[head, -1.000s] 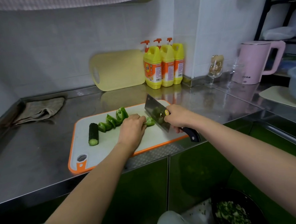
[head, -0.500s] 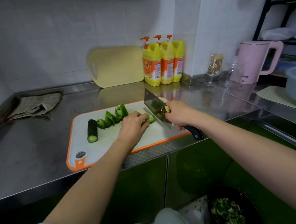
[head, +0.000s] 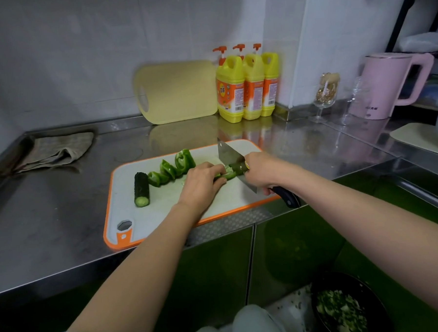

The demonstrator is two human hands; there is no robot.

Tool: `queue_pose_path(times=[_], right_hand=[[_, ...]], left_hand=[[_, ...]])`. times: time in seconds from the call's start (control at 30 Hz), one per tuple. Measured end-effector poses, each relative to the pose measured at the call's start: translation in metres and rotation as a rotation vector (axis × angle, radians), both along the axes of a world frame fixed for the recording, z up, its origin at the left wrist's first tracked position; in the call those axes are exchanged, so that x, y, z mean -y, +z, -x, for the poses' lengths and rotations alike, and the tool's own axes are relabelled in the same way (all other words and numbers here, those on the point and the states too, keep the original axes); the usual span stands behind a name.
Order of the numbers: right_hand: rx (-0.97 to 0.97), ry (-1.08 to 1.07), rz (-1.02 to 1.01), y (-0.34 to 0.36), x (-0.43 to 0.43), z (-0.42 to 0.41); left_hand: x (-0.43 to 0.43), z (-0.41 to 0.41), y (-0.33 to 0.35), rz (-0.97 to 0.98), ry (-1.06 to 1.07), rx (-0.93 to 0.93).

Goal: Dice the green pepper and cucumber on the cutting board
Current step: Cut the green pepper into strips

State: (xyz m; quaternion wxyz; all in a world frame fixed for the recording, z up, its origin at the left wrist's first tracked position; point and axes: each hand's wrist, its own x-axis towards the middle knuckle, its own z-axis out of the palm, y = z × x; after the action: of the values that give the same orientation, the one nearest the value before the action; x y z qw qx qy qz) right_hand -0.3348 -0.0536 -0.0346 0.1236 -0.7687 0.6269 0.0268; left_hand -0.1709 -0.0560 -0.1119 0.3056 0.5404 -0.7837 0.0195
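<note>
Orange-rimmed board (head: 164,208) hugs counter (head: 50,220) front edge; cleaver (head: 228,152) rt.

The left hand (head: 201,184) covers most of the pepper strip (head: 229,176) beside the cleaver (head: 228,152).

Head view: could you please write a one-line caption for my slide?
Left hand steadies a green pepper piece on the cutting board while the right hand cuts it with a cleaver.

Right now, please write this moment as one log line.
left grip holds pepper | right grip holds knife, blade at pepper | cucumber untouched on board
</note>
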Motion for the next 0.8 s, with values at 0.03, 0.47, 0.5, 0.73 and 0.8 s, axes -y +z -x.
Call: queue_pose_path(times=[0.03, 0.47, 0.5, 0.73, 0.8], right_hand=[[0.006, -0.009, 0.008, -0.001, 0.003, -0.001], [0.228, -0.043, 0.039, 0.013, -0.005, 0.012], [0.201, -0.041, 0.022, 0.014, -0.006, 0.010], [0.045, -0.032, 0.006, 0.001, -0.001, -0.003], [0.052, -0.036, 0.022, -0.004, 0.002, -0.008]], left_hand=[[0.000, 0.000, 0.000, 0.003, -0.006, -0.005], [-0.001, -0.001, 0.000, 0.019, -0.011, -0.013], [-0.001, -0.001, 0.000, 0.017, -0.011, -0.014], [-0.001, 0.001, 0.000, 0.003, -0.008, -0.019], [-0.001, 0.000, 0.000, 0.004, -0.013, -0.019]])
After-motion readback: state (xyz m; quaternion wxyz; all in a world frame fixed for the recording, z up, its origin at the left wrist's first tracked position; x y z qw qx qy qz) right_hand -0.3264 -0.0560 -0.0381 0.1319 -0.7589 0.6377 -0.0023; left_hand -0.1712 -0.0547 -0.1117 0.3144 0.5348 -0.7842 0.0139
